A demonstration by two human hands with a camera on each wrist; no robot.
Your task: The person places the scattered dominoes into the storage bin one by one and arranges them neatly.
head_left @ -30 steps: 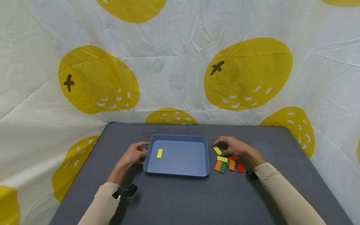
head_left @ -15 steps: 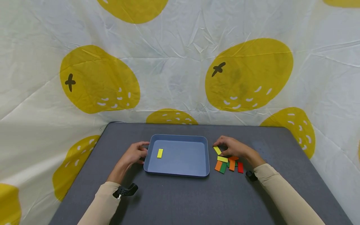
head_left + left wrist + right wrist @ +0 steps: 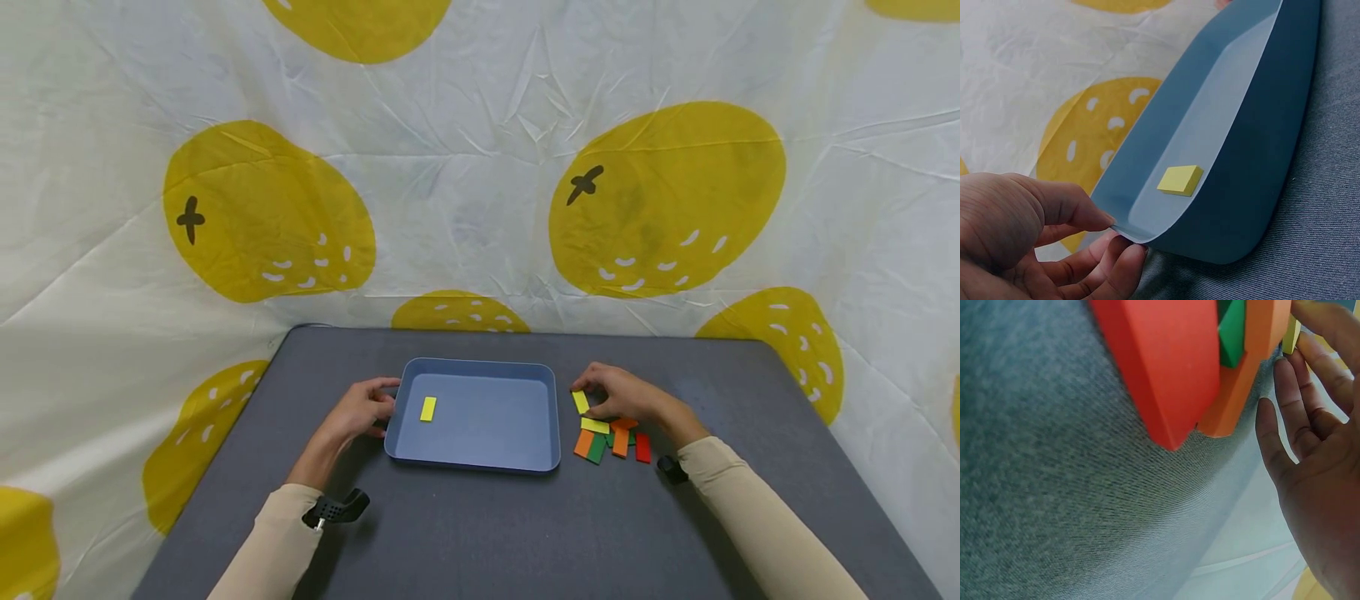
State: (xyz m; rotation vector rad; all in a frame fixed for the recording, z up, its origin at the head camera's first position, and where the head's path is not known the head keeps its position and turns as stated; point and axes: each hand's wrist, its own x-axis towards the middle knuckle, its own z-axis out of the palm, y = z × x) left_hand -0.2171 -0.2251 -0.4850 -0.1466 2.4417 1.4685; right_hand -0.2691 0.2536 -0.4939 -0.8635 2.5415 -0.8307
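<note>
My left hand (image 3: 365, 408) grips the left side of a blue tray (image 3: 487, 421); in the left wrist view the thumb is at the rim and curled fingers sit outside the wall. A yellow block (image 3: 427, 409) lies flat inside the tray, near its left end. Just right of the tray, my right hand (image 3: 621, 393) pinches another yellow block (image 3: 581, 402) between thumb and fingers, close to the table. Below that hand lies a loose pile with a yellow block (image 3: 595, 426), orange blocks (image 3: 620, 442), green blocks (image 3: 596, 450) and a red block (image 3: 1166, 369).
All of this is on a dark grey cloth-covered table (image 3: 480, 533). Behind it hangs a white curtain (image 3: 465, 208) printed with large yellow fruit shapes. A black band (image 3: 336, 507) is on the left wrist, another black device (image 3: 672, 469) on the right.
The yellow block in my right fingers has turned slightly, its length now pointing more away from me. The left hand and tray have stayed put.
</note>
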